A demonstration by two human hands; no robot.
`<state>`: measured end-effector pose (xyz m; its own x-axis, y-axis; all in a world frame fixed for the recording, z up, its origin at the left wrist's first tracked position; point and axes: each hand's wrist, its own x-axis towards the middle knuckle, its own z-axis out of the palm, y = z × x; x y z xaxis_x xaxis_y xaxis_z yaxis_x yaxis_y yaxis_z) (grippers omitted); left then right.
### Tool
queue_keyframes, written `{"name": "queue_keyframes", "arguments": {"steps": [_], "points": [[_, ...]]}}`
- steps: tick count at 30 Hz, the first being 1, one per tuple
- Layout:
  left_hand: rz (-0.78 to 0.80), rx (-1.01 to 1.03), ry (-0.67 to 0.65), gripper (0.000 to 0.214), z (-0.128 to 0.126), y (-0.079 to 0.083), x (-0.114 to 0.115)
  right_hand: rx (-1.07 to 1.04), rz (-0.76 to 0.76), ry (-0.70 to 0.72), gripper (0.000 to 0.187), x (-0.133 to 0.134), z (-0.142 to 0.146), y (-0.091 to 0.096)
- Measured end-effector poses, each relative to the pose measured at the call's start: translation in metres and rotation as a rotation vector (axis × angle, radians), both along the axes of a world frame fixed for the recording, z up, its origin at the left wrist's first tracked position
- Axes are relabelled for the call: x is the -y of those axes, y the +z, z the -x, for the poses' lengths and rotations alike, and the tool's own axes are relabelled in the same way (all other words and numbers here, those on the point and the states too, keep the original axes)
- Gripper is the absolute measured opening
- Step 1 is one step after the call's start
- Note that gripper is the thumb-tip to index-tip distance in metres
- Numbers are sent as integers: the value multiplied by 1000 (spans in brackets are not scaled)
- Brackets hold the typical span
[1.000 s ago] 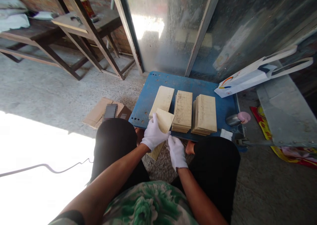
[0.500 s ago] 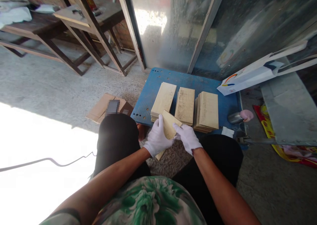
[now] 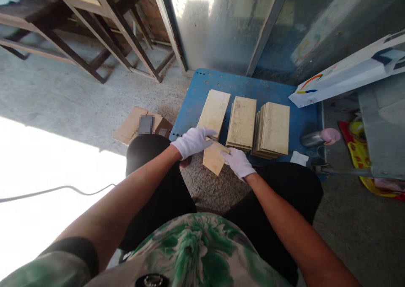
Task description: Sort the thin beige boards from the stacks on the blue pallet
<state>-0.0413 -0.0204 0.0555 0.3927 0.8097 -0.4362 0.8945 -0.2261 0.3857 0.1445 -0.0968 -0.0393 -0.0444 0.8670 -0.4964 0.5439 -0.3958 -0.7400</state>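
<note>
Three stacks of thin pale wooden slats lie on a blue board [image 3: 190, 110]: a left stack [image 3: 215, 107], a middle stack [image 3: 242, 120] and a right stack [image 3: 274, 127]. My right hand [image 3: 238, 162], in a white glove, pinches one loose slat [image 3: 213, 159] at its right edge, just off the board's near edge. My left hand [image 3: 192, 140], also gloved, lies with fingers stretched out over the near end of the left stack and the loose slat's top edge. My knees in black trousers flank the hands.
A flattened cardboard box [image 3: 136, 124] lies on the concrete floor at left. A white paper bag [image 3: 344, 74] leans at the right, with a metal cup and pink lid [image 3: 319, 137] below it. Wooden frames [image 3: 95, 30] stand at the back left. A cable [image 3: 57, 190] crosses the floor.
My left hand let go of the slat and moved up onto the left stack, fingers flat. My right hand took the slat by its right edge. The camera tilted down.
</note>
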Motion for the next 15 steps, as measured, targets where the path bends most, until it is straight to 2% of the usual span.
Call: {"name": "queue_keyframes", "arguments": {"steps": [3, 5, 10, 15], "points": [[116, -150, -266, 43, -6, -11, -12, 34, 12, 21, 30, 3, 3, -9], [167, -216, -339, 41, -11, -23, -13, 64, 22, 49, 29, 4, 4, -12], [190, -250, -324, 34, -13, -53, 1, 235, 73, 182, 28, 0, 6, -16], [192, -240, -331, 34, -10, -77, 9, 345, 131, 230, 33, -7, 12, -21]]}}
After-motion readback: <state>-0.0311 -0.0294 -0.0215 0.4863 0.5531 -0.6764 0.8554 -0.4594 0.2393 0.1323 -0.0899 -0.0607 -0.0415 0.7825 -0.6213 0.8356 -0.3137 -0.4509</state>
